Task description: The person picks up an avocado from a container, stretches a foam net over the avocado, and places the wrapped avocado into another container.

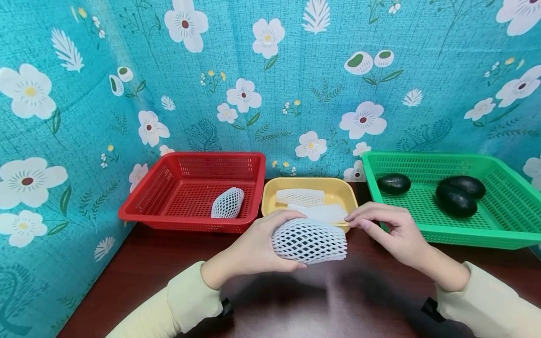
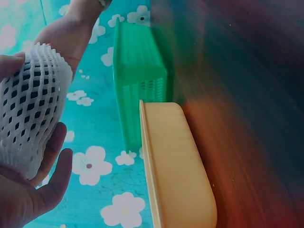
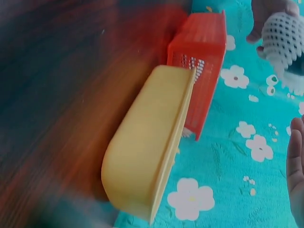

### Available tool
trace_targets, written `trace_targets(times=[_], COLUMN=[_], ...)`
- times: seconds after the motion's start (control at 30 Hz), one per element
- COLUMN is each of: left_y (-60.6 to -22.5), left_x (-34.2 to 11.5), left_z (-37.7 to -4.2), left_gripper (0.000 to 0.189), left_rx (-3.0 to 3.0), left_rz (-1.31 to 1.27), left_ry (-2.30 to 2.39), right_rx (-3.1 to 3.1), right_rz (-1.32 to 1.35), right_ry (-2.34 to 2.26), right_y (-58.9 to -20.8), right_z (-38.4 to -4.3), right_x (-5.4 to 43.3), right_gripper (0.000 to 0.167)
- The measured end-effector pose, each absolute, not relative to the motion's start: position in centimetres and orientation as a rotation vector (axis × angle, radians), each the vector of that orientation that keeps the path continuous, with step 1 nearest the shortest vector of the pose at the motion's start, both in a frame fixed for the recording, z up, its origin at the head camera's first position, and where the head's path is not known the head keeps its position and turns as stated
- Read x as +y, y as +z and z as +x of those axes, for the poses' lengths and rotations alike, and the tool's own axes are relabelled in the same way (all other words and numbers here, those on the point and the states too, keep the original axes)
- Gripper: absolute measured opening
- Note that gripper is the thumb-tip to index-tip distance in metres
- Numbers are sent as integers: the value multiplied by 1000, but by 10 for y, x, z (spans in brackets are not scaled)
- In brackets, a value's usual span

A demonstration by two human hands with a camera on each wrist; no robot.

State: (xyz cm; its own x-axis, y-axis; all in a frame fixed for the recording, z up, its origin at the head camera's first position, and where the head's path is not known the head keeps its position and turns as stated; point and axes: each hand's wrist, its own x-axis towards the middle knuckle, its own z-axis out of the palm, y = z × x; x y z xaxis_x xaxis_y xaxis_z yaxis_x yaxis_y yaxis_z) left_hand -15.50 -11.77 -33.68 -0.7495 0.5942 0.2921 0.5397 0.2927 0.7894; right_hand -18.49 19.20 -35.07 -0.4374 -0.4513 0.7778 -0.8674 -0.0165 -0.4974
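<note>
My left hand (image 1: pixel 258 244) grips a white foam net sleeve (image 1: pixel 310 240) from its left side, thumb below and fingers over the top. Through the mesh shows a dark oval fruit (image 2: pixel 34 90) inside the sleeve. Close to the sleeve's right end is my right hand (image 1: pixel 390 230), fingers loosely bent and holding nothing; in the right wrist view a gap separates this hand (image 3: pixel 297 166) from the sleeve. Behind the hands, a yellow tray (image 1: pixel 267 199) contains flat white foam net sleeves (image 1: pixel 300 197), partly hidden by the held one.
At left stands a red basket (image 1: pixel 192 225) with one netted fruit (image 1: pixel 228 203) in it. A green basket (image 1: pixel 473 238) at right holds three bare, shiny black oval fruits (image 1: pixel 456 201). Everything stands on a dark brown table (image 1: pixel 169 263) before a blue flowered cloth (image 1: pixel 287 61).
</note>
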Motion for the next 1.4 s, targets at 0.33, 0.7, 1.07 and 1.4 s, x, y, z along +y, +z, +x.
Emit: trace_targets(times=[0.33,0.7,1.07,1.4], left_y=[-329,-323,-322,-324], left_x=[-113,-122,-146,-177], left_z=[-154,-161,-173,-184], left_gripper=[78,79,83,81], left_rx=[2472,2562,2642,2775], left_rz=[1170,1048,925,673], left_ry=[1469,1567,1630,1643], right_rx=[-1873,-2038,-2220,-2339], right_rz=[1343,1241,1114,837], right_ry=[1345,1083,896,786], right_y=[-339,-324,-306,-304], right_z=[-187,-186,-185,-192], right_x=[215,238,265,297], right_gripper=[13,14,40,40])
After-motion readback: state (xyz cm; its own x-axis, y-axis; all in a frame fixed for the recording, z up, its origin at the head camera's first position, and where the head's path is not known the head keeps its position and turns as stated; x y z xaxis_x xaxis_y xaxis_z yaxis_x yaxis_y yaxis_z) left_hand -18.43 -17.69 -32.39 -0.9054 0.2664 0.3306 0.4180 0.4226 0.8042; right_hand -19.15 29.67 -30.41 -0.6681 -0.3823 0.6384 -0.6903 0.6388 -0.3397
